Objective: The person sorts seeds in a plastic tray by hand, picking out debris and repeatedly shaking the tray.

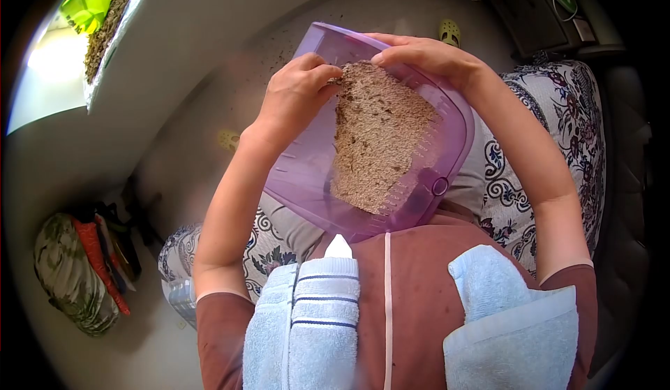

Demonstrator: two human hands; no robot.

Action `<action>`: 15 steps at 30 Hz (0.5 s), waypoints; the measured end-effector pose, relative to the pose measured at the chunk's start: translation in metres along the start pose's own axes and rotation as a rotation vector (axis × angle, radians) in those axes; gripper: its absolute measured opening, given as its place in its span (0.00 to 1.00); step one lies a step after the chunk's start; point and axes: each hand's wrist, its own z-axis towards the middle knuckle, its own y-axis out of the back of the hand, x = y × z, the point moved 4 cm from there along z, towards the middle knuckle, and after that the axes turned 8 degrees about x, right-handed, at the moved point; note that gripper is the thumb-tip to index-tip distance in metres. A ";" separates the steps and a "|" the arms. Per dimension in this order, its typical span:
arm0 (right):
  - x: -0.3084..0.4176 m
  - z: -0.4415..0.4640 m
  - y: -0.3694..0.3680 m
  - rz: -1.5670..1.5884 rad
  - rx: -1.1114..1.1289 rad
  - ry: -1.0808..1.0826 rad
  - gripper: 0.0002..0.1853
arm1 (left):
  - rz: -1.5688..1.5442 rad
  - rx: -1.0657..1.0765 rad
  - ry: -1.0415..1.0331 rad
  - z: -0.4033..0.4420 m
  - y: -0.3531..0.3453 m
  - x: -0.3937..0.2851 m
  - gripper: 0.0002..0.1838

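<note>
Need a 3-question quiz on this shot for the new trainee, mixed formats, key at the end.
1. True or false: the tan granules cover the whole floor of the translucent purple plastic bin.
2. The left hand has its fingertips at which part of the granules? (A) the middle (B) the edge nearest the person's body (C) the far left corner
3. Fill in: the ____ hand grips the bin's rim.

Key
1. False: bare purple plastic shows to the left of the granules.
2. C
3. right: the right hand has its thumb over the far rim.
</note>
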 end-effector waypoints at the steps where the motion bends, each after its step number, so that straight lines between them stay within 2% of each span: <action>1: -0.001 0.001 0.000 0.010 0.011 0.004 0.33 | 0.002 0.006 -0.012 0.000 -0.001 0.000 0.07; 6: -0.001 -0.001 0.000 0.004 0.016 0.003 0.33 | 0.009 0.060 -0.056 0.002 -0.006 0.001 0.06; 9: 0.001 -0.002 -0.001 -0.010 0.013 -0.001 0.33 | 0.079 0.055 -0.151 0.002 -0.005 -0.002 0.07; 12: -0.001 -0.003 0.002 -0.013 0.004 -0.001 0.33 | -0.026 -0.024 -0.072 0.000 -0.002 0.000 0.05; 15: -0.001 -0.004 0.000 0.020 -0.006 -0.007 0.34 | -0.412 0.013 0.208 -0.003 -0.001 0.014 0.03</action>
